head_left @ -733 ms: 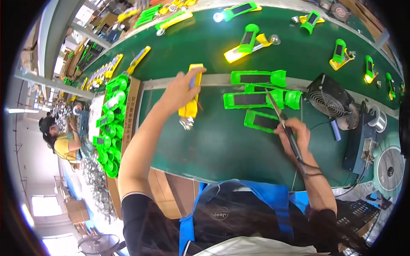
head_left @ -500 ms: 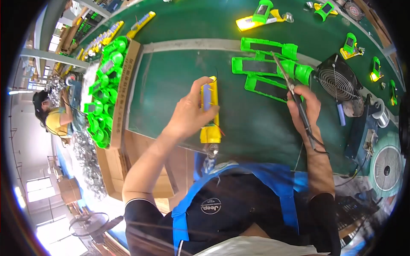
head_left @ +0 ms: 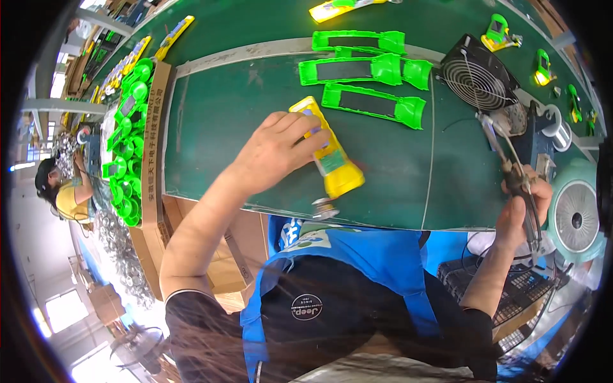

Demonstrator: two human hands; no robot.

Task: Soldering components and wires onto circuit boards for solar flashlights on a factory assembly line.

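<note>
My left hand [head_left: 278, 153] is closed around a yellow plastic housing [head_left: 347, 181], which lies slanted over the green bench. Inside it a green circuit board [head_left: 332, 162] shows, and part of a purple-blue cell is visible between my fingers. A silvery round lamp head [head_left: 325, 209] hangs by the housing's near end. Far to the right, my right hand [head_left: 531, 201] grips a soldering iron [head_left: 510, 167] beside the metal fittings there; blur and overlap hide how the iron meets them.
Several green plastic frames [head_left: 348, 70] lie at the back middle. A black fan [head_left: 476, 76], a solder reel [head_left: 557, 133] and a pale green fan [head_left: 575, 220] stand at right. On the left is a carton [head_left: 155, 147] beside piled green parts [head_left: 128, 150]. A co-worker [head_left: 67, 191] sits far left.
My right hand has carried the soldering iron from above the green frames to the far right. My left hand has tilted the yellow housing, its lamp end swinging rightward. The whole view has shifted.
</note>
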